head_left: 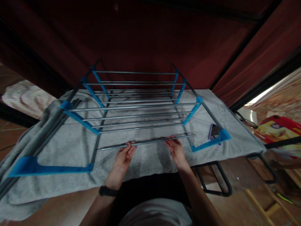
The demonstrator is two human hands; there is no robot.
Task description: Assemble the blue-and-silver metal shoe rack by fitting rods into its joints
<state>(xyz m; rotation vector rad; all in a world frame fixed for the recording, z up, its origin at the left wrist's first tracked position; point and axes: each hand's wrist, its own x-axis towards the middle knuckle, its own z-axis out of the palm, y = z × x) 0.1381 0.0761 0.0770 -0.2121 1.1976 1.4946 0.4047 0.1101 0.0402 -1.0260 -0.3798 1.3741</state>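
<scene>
A rack of grey metal rods and blue plastic brackets (141,108) lies on its side on a grey towel (150,157). A loose grey rod (145,142) lies across the towel in front of it. My left hand (124,157) rests on the rod's left part, fingers stretched out and touching it. My right hand (176,149) touches the rod further right, fingers curled over it. A black band sits on my left wrist (108,191).
A blue bracket (49,168) lies at the front left, another (211,141) at the right beside a phone (213,131). Spare grey poles (47,125) lie along the left. A red and yellow box (279,128) stands at the right.
</scene>
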